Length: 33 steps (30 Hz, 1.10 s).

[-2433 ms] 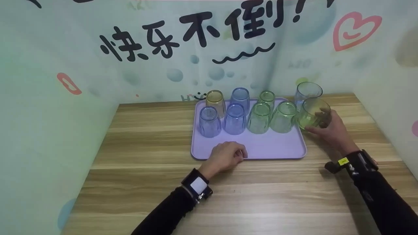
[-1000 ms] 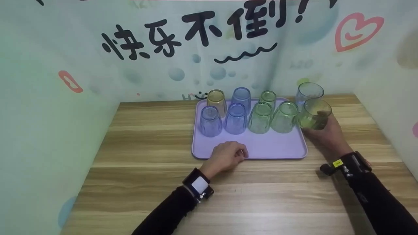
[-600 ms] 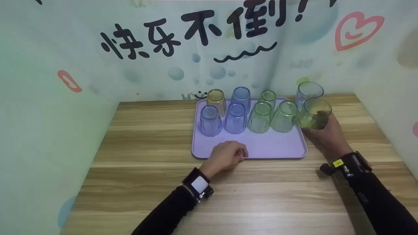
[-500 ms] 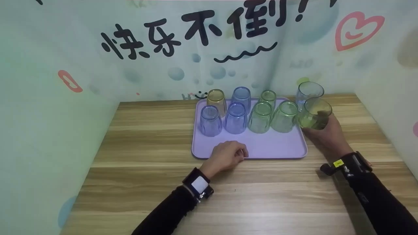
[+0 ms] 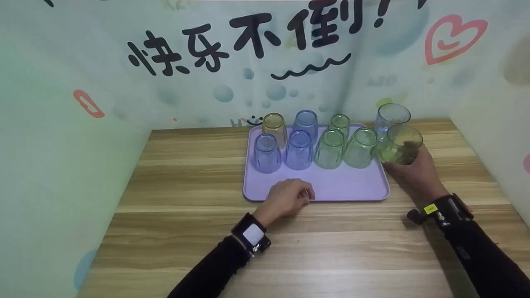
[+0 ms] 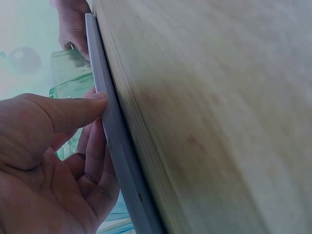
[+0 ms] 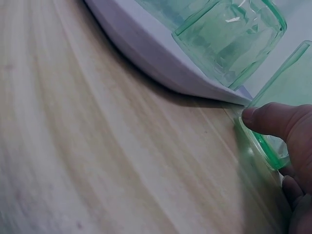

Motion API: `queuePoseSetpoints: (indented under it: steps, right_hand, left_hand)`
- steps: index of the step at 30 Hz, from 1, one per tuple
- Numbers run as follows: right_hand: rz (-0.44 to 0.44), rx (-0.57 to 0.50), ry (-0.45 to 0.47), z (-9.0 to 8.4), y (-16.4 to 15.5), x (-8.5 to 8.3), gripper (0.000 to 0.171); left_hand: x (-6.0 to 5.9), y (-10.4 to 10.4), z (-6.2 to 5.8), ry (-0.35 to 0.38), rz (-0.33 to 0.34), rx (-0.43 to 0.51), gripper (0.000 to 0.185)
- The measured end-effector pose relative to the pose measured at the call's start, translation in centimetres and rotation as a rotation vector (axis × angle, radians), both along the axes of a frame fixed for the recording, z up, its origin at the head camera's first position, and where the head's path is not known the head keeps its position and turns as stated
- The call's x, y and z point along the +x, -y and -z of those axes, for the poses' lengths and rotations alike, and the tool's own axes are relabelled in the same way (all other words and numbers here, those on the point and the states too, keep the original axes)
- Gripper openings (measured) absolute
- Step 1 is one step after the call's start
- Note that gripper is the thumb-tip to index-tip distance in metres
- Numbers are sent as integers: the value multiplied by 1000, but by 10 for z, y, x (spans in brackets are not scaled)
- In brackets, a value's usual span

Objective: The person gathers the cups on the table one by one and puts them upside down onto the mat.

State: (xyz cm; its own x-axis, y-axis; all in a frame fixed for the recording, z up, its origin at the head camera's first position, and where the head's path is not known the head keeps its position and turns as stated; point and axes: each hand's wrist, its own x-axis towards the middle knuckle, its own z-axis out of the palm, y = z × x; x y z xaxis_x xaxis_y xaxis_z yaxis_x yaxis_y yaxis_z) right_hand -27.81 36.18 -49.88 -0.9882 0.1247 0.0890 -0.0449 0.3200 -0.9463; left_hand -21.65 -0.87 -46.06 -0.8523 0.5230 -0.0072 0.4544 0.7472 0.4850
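Note:
My right hand (image 5: pixel 419 169) grips a yellow-green glass (image 5: pixel 391 154), mouth up, beside the tray's right edge. In the right wrist view the thumb (image 7: pixel 273 119) lies along the lower part of this glass, near its base on the table. My left hand (image 5: pixel 287 196) is at the front edge of the purple tray (image 5: pixel 339 188); in the left wrist view its thumb (image 6: pixel 78 109) presses the outer rim while its fingers curl at the other side. On the tray, several glasses stand upside down: blue (image 5: pixel 299 155), green (image 5: pixel 329 153) and one amber (image 5: pixel 274 124).
Behind the held glass a clear bluish glass (image 5: pixel 389 114) stands mouth up, off the tray's back right corner. The wooden table (image 5: pixel 182 194) meets a printed cloth wall (image 5: pixel 198 99) at the back, with side walls left and right.
My right hand has settled lower round the yellow-green glass, its wrist further left than at first. Lately hand and glass have shifted very slightly right. My left hand stays on the tray's edge.

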Motion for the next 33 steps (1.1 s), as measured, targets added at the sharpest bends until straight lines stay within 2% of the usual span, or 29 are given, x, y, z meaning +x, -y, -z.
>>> queuePoseSetpoints:
  steps: [3, 8, 15, 19, 20, 26, 33]
  right_hand:
    - [3, -40, 6, 0, 0, 1, 86]
    - [14, 27, -6, 0, 0, 4, 87]
    - [-2, 21, -17, -5, -1, 9, 86]
    - [6, 88, -26, -11, -4, 9, 84]
    - [11, 127, -37, -13, -6, 9, 83]
    - [23, 203, -108, -21, -13, 3, 82]
    - [49, 158, -149, -31, -15, 1, 77]
  left_hand:
    - [0, 0, 0, 2, -6, -2, 14]
    - [0, -1, 2, 10, -13, -3, 13]
    - [0, -2, 3, -3, -20, -8, 13]
    - [0, -1, 2, -5, -18, -13, 12]
    - [0, -1, 2, -5, -16, -14, 12]
    - [-1, -2, 2, 6, -18, -13, 12]
    - [-1, -2, 2, 14, -22, -11, 12]
